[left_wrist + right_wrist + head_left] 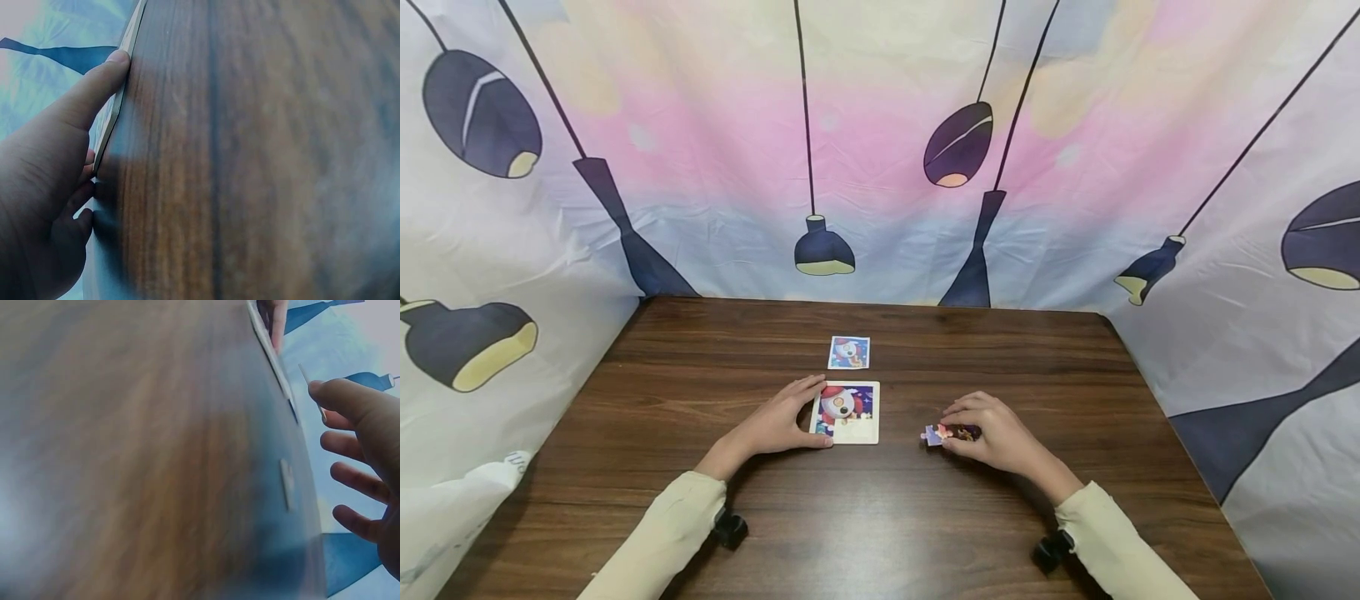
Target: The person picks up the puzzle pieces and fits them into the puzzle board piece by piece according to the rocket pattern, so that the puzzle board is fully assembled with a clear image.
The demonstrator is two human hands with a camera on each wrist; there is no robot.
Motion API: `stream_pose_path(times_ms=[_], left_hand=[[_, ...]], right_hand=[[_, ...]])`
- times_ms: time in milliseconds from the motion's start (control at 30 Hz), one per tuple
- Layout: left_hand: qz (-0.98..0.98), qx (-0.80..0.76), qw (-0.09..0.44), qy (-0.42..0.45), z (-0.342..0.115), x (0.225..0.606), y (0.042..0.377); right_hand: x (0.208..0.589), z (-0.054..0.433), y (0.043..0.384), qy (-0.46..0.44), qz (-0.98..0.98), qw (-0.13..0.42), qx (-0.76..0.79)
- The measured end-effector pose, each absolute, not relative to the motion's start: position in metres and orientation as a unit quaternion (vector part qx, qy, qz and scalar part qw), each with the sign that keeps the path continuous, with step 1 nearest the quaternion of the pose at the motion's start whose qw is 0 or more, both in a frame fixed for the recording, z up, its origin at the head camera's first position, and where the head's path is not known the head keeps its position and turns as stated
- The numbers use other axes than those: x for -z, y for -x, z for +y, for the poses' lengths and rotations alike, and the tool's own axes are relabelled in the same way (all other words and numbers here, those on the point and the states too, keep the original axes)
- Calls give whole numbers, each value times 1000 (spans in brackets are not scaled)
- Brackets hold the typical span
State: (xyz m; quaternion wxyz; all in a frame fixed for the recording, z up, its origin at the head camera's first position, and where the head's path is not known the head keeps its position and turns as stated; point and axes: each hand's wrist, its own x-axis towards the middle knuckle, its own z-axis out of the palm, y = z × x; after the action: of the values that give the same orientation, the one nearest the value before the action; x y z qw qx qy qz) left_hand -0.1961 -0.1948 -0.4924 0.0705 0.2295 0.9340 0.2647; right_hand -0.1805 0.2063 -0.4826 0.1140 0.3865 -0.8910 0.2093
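A square jigsaw puzzle board [857, 431] with a pale frame lies on the table, partly filled with a cartoon picture; its lower right area shows bare cream backing. My left hand [778, 419] holds the board from its left side, thumb on the near edge and fingers at the far left corner. To the right, my right hand [996, 432] pinches a purple and pink puzzle piece [934, 435] between thumb and index finger. In the right wrist view this piece [304, 374] is seen edge-on, raised off the table. A darker puzzle piece [968, 432] shows under the right hand, partly hidden by it.
Beyond the board lies a small printed picture card [849, 352] with a similar cartoon. The brown wooden table [880, 517] runs back to a patterned cloth [722, 183] that hangs behind and at both sides. Each wrist wears a small black camera.
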Motion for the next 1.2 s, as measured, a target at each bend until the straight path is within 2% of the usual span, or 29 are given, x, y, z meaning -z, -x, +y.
stream_pose_path(times_ms=[333, 1200], left_hand=[[935, -258, 72, -231, -194, 493, 196], [935, -263, 69, -227, -194, 493, 194]], right_hand=[[473, 172, 194, -376, -886, 145, -227], [484, 84, 198, -360, -900, 89, -229]])
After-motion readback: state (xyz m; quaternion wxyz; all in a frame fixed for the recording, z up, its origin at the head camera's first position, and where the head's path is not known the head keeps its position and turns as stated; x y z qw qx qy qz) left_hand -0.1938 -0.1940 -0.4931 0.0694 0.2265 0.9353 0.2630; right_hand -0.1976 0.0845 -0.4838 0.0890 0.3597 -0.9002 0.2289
